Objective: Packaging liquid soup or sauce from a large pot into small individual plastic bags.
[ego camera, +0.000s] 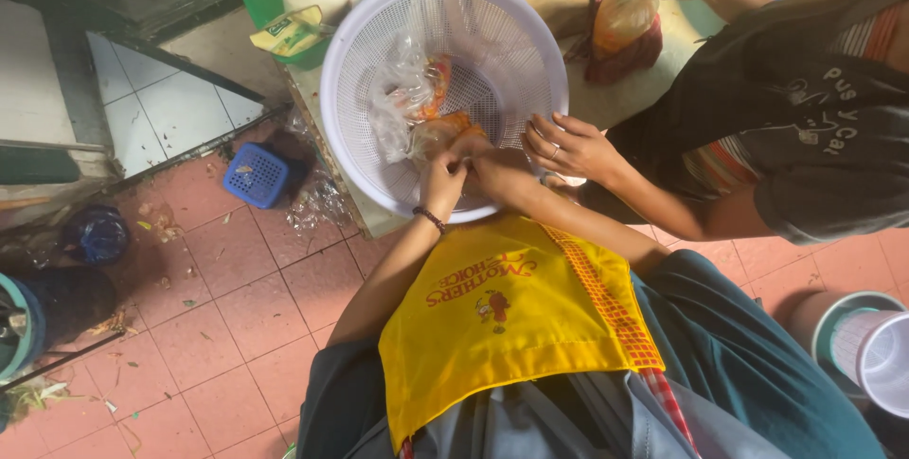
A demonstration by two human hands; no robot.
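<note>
Seen from above, a person in a yellow apron (502,326) works over a white plastic colander (445,90) at the near edge of a bench (606,104). The left hand (443,180) and right hand (497,173) meet inside the colander, both pinching a small clear bag (437,132) of orange food. A co-worker's hand (573,146) grips the colander's right rim.

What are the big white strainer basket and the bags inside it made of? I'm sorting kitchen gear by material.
The white strainer basket looks like moulded plastic: a fine, even perforated mesh, a smooth thick rim and a matte finish. The bags look like thin clear plastic film, crinkled and glossy, with orange contents showing through. The left hand and right hand meet at one bag's edge.
</note>
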